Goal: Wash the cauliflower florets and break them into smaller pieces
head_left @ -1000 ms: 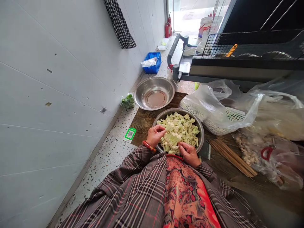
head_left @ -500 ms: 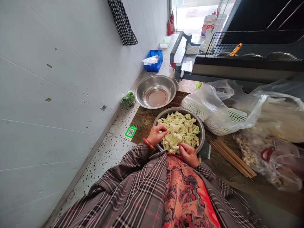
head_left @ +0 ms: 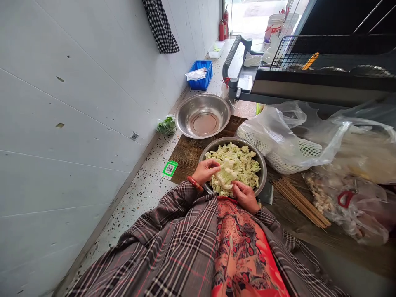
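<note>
A steel bowl (head_left: 263,173) close to my body is heaped with pale cauliflower florets (head_left: 244,159). Over its near side, both hands hold a larger cauliflower piece (head_left: 225,175) between them. My left hand (head_left: 205,171), with a reddish bangle at the wrist, pinches the piece's left edge between thumb and fingers. On the lower right edge, my right hand (head_left: 246,196) is closed in a pinch; its fingertips are partly hidden against the cauliflower.
Behind stands a wide steel basin (head_left: 204,117). Wooden skewers (head_left: 300,202) lie at right beside plastic bags (head_left: 355,210) and a bagged white basket (head_left: 284,163). A green QR card (head_left: 169,169), bagged greens (head_left: 167,126) and a blue crate (head_left: 201,76) line the wall side.
The cauliflower piece has tilted slightly between my hands, and my left hand has shifted a little to the right. The whole view has moved slightly.
</note>
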Motion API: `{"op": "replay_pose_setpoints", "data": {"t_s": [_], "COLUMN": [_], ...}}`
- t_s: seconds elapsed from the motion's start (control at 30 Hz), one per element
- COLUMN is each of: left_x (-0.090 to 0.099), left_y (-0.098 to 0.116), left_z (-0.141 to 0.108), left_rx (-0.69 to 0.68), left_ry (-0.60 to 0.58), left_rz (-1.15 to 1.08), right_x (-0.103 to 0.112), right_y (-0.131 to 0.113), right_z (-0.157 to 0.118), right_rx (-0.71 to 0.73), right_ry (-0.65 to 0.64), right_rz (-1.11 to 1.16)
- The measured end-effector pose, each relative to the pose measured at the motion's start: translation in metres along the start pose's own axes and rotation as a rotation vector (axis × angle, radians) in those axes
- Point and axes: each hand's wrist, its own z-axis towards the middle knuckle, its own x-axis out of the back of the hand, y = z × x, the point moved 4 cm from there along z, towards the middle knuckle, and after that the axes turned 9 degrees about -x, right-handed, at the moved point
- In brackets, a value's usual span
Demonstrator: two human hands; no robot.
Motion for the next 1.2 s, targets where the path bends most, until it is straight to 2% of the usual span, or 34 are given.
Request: {"op": "replay_pose_setpoints", "data": {"t_s": [0.13,0.23,0.33,0.5,0.63,0.73,1.0,1.2], "left_x": [0.010,0.008,-0.005,-0.023,-0.017,-0.013,-0.014,-0.018], "left_y": [-0.005,-0.009,-0.014,-0.013,-0.007,-0.004,-0.010,-0.014], "left_z": [0.008,0.007,0.002,0.001,0.003,0.005,0.005,0.003], "left_rx": [0.203,0.322,0.381,0.288,0.251,0.240,0.283,0.292], "left_ry": [0.178,0.169,0.138,0.080,0.138,0.158,0.162,0.104], "left_rz": [-0.329,-0.437,-0.518,-0.609,-0.613,-0.610,-0.623,-0.631], "right_x": [0.000,0.001,0.000,-0.006,-0.010,-0.008,-0.006,-0.006], "right_y": [-0.008,-0.013,-0.019,-0.028,-0.025,-0.023,-0.026,-0.023], "right_z": [0.006,0.009,0.010,0.012,0.014,0.014,0.016,0.012], "right_rx": [-0.029,-0.005,0.055,0.104,0.037,0.011,0.095,0.134], "right_ry": [-0.019,0.014,0.053,0.047,-0.015,0.013,0.072,0.115], "right_rz": [0.093,0.053,-0.039,-0.108,-0.073,-0.036,-0.074,-0.100]}}
